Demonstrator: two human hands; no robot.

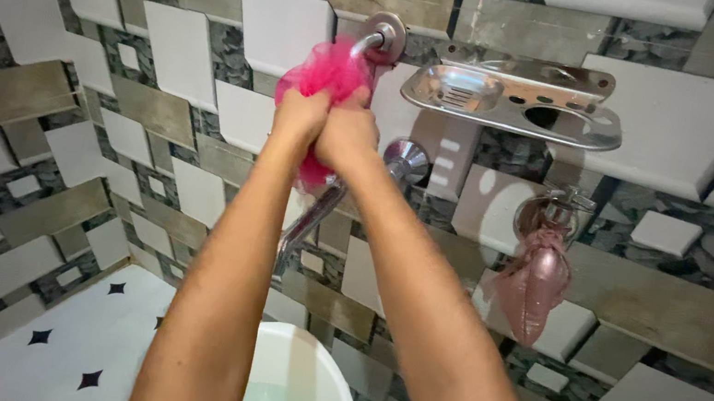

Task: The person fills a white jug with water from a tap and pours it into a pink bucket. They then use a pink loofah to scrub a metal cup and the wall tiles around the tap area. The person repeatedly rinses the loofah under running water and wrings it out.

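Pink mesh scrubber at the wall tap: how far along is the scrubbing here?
In hand: both hands, left hand and right hand, clasp the pink mesh scrubber against the chrome tap pipe. Done: cannot tell; the steel soap dish looks shiny, no foam shows. Left: probably the lower valve and the tap with a pinkish bag.

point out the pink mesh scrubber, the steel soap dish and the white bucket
pink mesh scrubber (pixel 327 71), head view, on the bunched mesh above the hands
steel soap dish (pixel 456 89), head view, on the left tray's basin
white bucket (pixel 322 382), head view, on its inner wall
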